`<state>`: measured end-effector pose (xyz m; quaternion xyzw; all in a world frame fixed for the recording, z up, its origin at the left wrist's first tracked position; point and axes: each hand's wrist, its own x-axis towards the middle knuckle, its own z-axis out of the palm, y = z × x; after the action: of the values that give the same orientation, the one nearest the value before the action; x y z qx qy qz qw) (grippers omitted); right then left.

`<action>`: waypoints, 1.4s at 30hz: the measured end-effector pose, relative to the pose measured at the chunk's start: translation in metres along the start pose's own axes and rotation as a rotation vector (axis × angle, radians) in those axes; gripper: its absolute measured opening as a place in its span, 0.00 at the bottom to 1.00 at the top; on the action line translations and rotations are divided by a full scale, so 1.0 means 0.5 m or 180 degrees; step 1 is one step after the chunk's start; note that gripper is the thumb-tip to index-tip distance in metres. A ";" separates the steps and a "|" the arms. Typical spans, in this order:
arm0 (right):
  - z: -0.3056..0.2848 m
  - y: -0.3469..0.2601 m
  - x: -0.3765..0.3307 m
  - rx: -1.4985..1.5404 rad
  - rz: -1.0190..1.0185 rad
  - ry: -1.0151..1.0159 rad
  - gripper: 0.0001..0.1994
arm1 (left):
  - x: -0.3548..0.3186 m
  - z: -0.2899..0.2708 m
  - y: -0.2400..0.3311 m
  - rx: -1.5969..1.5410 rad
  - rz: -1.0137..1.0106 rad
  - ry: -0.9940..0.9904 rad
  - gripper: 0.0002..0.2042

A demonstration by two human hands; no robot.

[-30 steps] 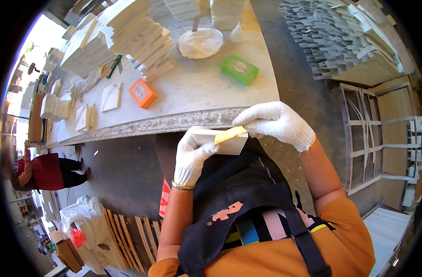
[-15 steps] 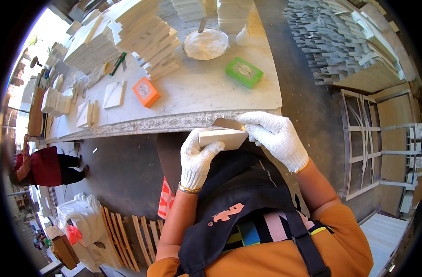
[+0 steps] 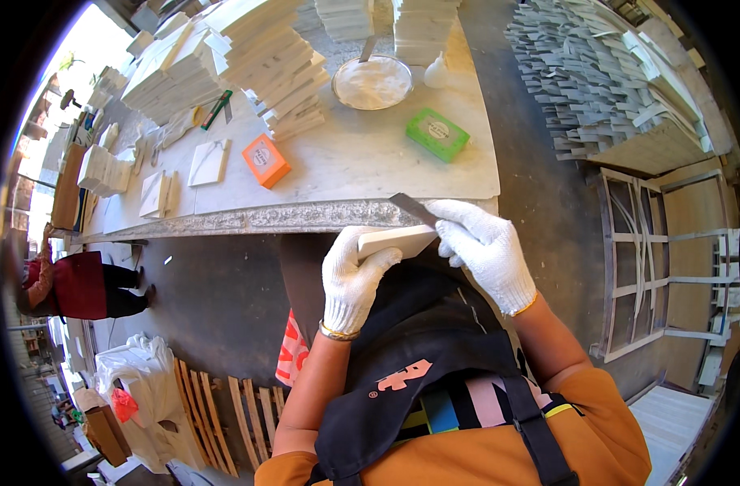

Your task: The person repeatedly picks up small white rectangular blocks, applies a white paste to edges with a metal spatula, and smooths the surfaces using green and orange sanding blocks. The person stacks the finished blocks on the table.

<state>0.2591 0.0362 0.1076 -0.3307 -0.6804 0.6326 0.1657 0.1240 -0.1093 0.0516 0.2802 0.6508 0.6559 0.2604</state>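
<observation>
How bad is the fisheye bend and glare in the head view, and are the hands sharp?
Head view: strong barrel bend, the table edge bows near the black rim; upper left is blown out by daylight; the marble top glares mildly; left hand, right hand and the white tile are sharp, the dark blade slightly soft.

Left hand (image 3: pixel 355 279) grips white tile (image 3: pixel 396 240), right hand (image 3: pixel 485 251) holds blade (image 3: pixel 412 209)

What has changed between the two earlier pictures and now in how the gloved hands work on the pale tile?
The yellowish piece the right hand pressed on the pale tile a second ago is gone; a thin dark blade now sticks out from that hand past the tile's far edge. The left hand grips the tile as before. The orange box and green box lie unmoved.
</observation>
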 end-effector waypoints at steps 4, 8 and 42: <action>0.017 -0.001 -0.001 -0.0083 -0.0106 -0.0033 0.14 | 0.000 -0.001 0.004 0.0129 0.0004 0.0035 0.11; 0.015 -0.008 -0.002 -0.0016 -0.0020 0.0078 0.14 | -0.002 -0.003 0.001 0.0113 0.0089 0.0024 0.11; -0.099 0.069 0.004 0.0611 0.0183 0.0052 0.08 | 0.003 -0.003 -0.034 -0.1986 -0.1446 -0.0316 0.16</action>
<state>0.2980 0.0741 0.0810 -0.3379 -0.6056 0.6966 0.1839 0.1214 -0.1091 0.0349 0.0677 0.4521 0.7336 0.5029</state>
